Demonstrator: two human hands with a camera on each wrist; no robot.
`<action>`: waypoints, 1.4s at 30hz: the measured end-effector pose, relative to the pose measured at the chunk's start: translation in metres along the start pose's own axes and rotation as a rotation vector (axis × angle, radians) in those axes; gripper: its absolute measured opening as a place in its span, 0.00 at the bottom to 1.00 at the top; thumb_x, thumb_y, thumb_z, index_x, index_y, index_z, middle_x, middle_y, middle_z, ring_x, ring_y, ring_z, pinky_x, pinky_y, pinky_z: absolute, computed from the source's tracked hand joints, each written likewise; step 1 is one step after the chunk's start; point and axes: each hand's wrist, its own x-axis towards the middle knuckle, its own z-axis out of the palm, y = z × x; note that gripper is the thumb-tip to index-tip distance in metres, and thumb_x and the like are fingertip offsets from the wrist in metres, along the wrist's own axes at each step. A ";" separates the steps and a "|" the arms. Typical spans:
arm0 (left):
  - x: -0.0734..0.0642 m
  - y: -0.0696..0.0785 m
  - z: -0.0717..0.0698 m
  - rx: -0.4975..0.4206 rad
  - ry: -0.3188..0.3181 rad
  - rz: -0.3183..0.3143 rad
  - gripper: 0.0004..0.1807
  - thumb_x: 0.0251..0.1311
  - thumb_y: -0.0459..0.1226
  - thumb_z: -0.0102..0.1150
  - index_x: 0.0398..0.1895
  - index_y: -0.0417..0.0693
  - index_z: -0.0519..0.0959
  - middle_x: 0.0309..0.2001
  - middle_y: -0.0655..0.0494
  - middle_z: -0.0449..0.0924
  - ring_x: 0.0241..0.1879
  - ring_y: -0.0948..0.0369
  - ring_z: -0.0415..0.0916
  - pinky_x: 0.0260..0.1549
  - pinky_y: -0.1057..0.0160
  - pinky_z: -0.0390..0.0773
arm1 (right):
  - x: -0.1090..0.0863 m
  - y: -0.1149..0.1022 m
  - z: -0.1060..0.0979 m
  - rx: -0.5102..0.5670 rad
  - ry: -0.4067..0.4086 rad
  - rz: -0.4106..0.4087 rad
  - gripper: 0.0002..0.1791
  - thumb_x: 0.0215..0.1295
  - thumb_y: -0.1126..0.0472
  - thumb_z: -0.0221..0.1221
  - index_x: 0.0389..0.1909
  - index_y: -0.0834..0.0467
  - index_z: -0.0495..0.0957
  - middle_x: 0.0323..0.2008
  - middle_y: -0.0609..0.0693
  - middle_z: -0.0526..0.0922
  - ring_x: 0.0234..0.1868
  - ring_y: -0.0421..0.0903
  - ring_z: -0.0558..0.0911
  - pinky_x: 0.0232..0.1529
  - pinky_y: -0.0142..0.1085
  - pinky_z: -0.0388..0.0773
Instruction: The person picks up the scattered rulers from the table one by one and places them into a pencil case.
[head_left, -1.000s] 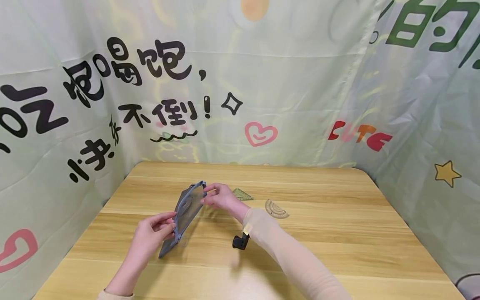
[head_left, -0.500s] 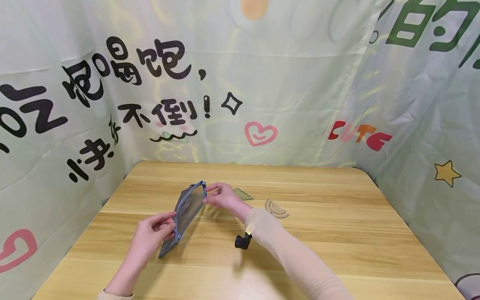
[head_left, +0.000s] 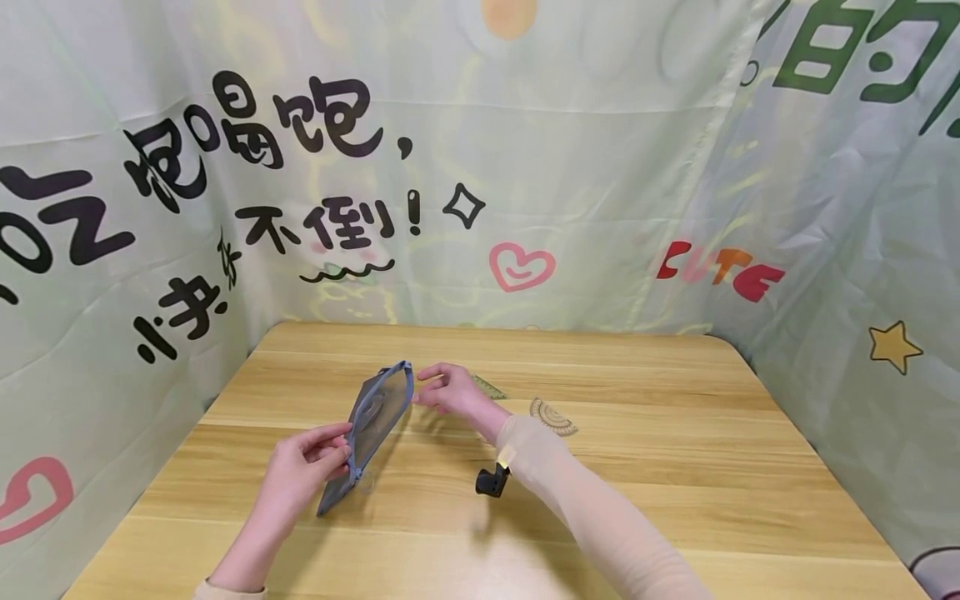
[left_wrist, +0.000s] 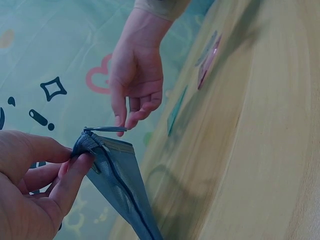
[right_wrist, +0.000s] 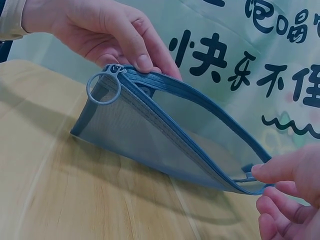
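Note:
A blue-grey mesh zipper pouch (head_left: 382, 412) stands tilted on the table, its zipper undone and its mouth gaping. My left hand (head_left: 303, 467) pinches the near end of its rim between thumb and fingers, close to the ring-shaped zipper pull (right_wrist: 103, 89). At the pouch's far end is my right hand (head_left: 453, 390), fingers loosely bent and spread, with a narrow gap to the rim in the head view. In the right wrist view the right thumb (right_wrist: 280, 170) overlaps the far corner of the mouth. A faint curved outline shows through the mesh in the head view.
Behind the right hand lies a green set square (head_left: 491, 387), partly hidden by it. A clear protractor (head_left: 553, 417) rests to its right on the wooden table (head_left: 660, 467). A black wrist camera (head_left: 492, 481) hangs under the right sleeve. Printed curtains (head_left: 585, 183) enclose the table.
My right hand has slid slightly right, off the pouch's far end where its fingers were touching before. The left hand and the pouch have stayed in place.

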 end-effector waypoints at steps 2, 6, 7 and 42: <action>0.000 0.000 0.000 0.001 -0.002 0.002 0.21 0.64 0.27 0.58 0.61 0.31 0.75 0.38 0.52 0.80 0.33 0.72 0.79 0.37 0.70 0.87 | 0.001 0.001 -0.001 0.000 -0.001 0.001 0.26 0.59 0.65 0.66 0.59 0.62 0.74 0.38 0.49 0.77 0.32 0.41 0.77 0.32 0.33 0.77; 0.000 -0.001 -0.001 -0.003 -0.007 0.007 0.21 0.64 0.27 0.58 0.60 0.30 0.75 0.38 0.52 0.80 0.33 0.72 0.79 0.38 0.68 0.88 | 0.002 0.001 -0.002 0.006 -0.004 0.008 0.26 0.60 0.66 0.65 0.60 0.63 0.74 0.37 0.48 0.75 0.30 0.41 0.76 0.31 0.33 0.75; 0.000 -0.001 -0.001 -0.003 -0.008 0.009 0.21 0.64 0.27 0.58 0.60 0.30 0.75 0.38 0.52 0.80 0.33 0.72 0.79 0.38 0.68 0.88 | 0.003 0.001 -0.003 0.007 -0.003 0.008 0.26 0.60 0.67 0.65 0.60 0.63 0.73 0.37 0.48 0.75 0.30 0.41 0.75 0.31 0.33 0.75; 0.000 0.000 0.001 -0.013 -0.003 0.001 0.20 0.63 0.26 0.58 0.59 0.30 0.76 0.37 0.53 0.80 0.32 0.71 0.79 0.36 0.71 0.87 | -0.011 0.013 -0.037 -0.153 0.136 -0.038 0.24 0.61 0.64 0.66 0.58 0.63 0.75 0.41 0.54 0.81 0.39 0.50 0.83 0.46 0.48 0.84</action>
